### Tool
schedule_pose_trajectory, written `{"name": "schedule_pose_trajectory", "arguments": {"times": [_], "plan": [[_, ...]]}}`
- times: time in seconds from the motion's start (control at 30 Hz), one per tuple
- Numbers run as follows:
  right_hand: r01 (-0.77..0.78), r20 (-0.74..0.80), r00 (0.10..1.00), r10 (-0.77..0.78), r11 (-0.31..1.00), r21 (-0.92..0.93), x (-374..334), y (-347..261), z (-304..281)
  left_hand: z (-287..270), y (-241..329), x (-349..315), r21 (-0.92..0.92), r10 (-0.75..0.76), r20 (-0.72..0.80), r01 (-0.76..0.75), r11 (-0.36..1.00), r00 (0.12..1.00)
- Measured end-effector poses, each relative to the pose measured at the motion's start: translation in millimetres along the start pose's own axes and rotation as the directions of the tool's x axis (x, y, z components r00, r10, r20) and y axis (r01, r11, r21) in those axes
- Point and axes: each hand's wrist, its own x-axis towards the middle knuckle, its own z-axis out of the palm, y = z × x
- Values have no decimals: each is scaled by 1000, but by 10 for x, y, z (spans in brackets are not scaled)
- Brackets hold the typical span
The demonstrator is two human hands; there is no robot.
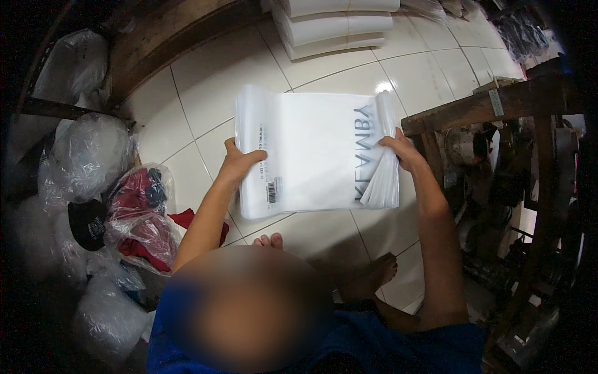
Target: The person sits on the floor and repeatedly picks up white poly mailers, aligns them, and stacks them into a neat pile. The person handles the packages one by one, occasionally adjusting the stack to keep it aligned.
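A thick stack of white, partly see-through plastic bags is held out level above the tiled floor, with dark print and a barcode on it. At its left edge my left hand is closed, thumb on top and the other fingers hidden beneath. My right hand grips the right edge the same way, thumb on the upper face. Near that hand the sheet edges fan apart and curl upward. Between my hands the middle of the stack lies fairly smooth, sagging slightly.
Folded white bundles lie on the floor tiles at the far side. Clear bags with red cloth and a black cap crowd the left. A wooden frame and machinery stand at right. My bare feet are below.
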Motion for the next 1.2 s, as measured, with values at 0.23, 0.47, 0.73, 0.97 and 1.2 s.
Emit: {"name": "schedule_pose_trajectory", "arguments": {"times": [0.23,0.47,0.73,0.97,1.2], "plan": [[16,48,999,-20,996,91,25,-19,-2,-122,-35,157,157,56,36,-61,986,998],[36,-42,998,-41,992,-124,76,-47,141,247,-103,-5,684,279,-246,-38,729,928],[81,-85,992,-97,981,-178,93,28,21,-67,-166,177,182,65,-24,-60,982,998],[263,-156,882,-444,739,-620,-211,-499,714,79,-115,46,309,85,-169,-29,951,982],[297,142,952,-273,700,-649,-525,-807,1490,17,-218,113,112,106,-44,-101,989,993]]}}
